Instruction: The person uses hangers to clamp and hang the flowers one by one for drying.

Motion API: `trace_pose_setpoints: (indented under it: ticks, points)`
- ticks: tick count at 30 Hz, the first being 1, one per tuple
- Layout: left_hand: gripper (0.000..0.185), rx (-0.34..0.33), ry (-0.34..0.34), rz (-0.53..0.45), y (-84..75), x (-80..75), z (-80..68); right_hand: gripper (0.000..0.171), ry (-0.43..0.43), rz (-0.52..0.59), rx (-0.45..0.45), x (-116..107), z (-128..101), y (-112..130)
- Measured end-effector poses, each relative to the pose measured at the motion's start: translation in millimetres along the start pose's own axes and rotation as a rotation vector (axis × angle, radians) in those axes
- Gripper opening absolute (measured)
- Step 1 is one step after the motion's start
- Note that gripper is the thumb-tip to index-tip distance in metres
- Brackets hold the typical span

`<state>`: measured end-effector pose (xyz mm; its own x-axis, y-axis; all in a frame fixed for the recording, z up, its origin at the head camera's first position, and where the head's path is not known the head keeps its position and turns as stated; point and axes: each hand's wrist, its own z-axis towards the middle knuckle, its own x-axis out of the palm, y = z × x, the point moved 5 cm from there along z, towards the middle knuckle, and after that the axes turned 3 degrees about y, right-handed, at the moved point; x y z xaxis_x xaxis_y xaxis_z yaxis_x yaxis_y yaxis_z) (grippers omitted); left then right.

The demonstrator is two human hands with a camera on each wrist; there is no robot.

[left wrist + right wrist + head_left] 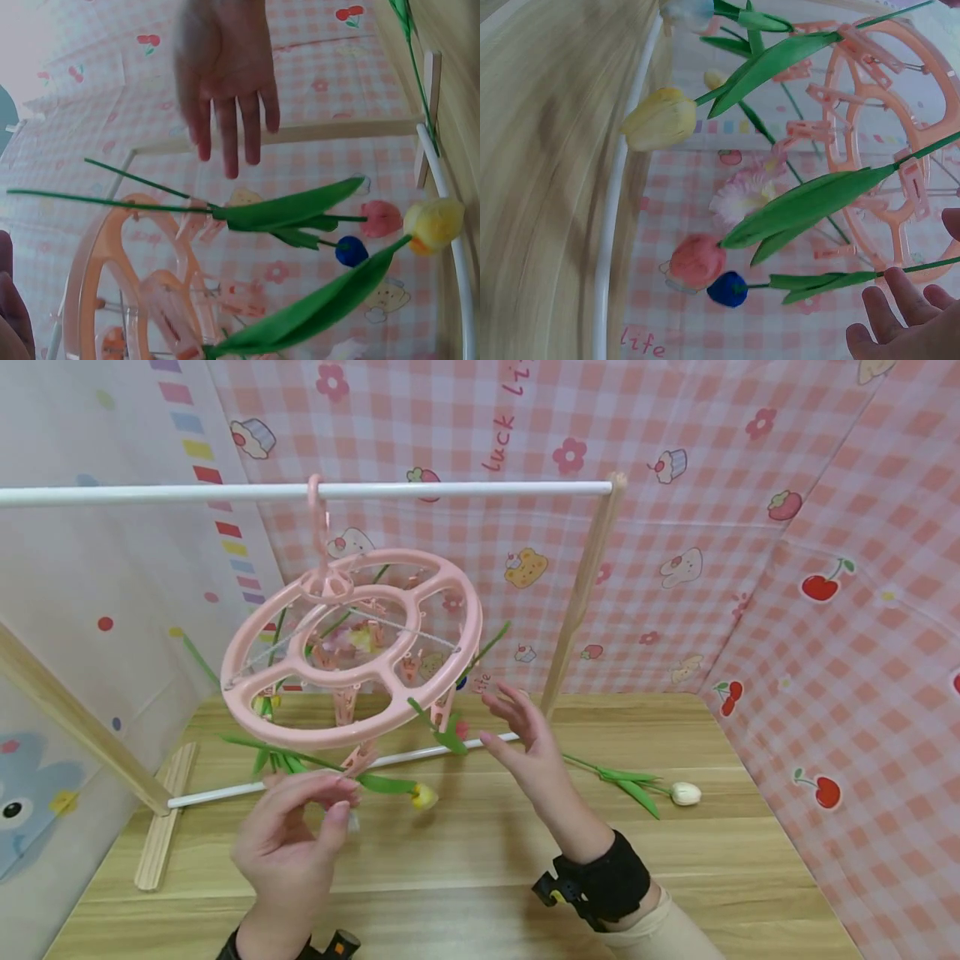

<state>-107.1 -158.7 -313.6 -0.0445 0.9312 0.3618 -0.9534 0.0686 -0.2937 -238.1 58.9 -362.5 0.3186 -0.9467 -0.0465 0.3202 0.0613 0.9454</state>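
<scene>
A pink round clip hanger [243, 693] hangs from the white rail, with artificial tulips held in its clips. The nearest clip [360, 758] bears a yellow tulip [423, 797], its stem lying sideways. My left hand [288, 843] is just in front of this clip, fingers loosely bent, thumb apart, nothing visible between them. My right hand [532, 752] stands right of the hanger, fingers extended and holding nothing. Close to it hang a pink tulip [697, 259] and a blue tulip [727, 289]. A pale ruffled flower [742, 199] hangs farther in.
A white tulip [686, 793] lies on the wooden table [465, 893] at the right. The rack has a white top rail [465, 489], wooden posts [581, 602] and a low white bar [217, 795]. Patterned cloth walls [705, 510] surround the table.
</scene>
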Motion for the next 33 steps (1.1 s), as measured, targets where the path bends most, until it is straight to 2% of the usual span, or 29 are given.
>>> trace_pose_setpoints:
  ticks: [3,9,13,18,21,23,26,30,33]
  points:
    - [0.017,0.023,-0.048,0.015,-0.7,-6.8,2.1,0.058,-0.034,-0.007,0.025,-7,-2,-6]
    - [0.017,0.021,-0.137,0.077,-2.3,-25.3,4.1,0.052,-0.101,-0.006,0.080,-23,-9,-22]
    - [0.013,0.014,-0.236,0.073,-5.3,-40.9,10.7,0.048,-0.152,-0.006,0.126,-37,-15,-35]
    - [0.013,0.036,-0.373,0.097,-10.0,-68.3,23.4,0.045,-0.203,-0.042,0.191,-56,-23,-49]
    - [0.016,0.034,-0.434,0.173,-10.8,-87.5,28.1,0.044,-0.236,-0.097,0.233,-68,-28,-57]
    - [0.017,-0.003,-0.455,0.259,-10.0,-98.9,30.9,0.044,-0.251,-0.132,0.254,-77,-30,-62]
    - [0.021,-0.100,-0.434,0.441,-7.5,-112.7,35.0,0.044,-0.252,-0.183,0.278,-90,-34,-69]
    - [0.029,-0.234,-0.370,0.661,-3.9,-126.2,40.3,0.045,-0.225,-0.272,0.306,-106,-36,-77]
    - [0.034,-0.280,-0.336,0.808,-3.0,-138.4,46.0,0.046,-0.183,-0.375,0.328,-115,-37,-81]
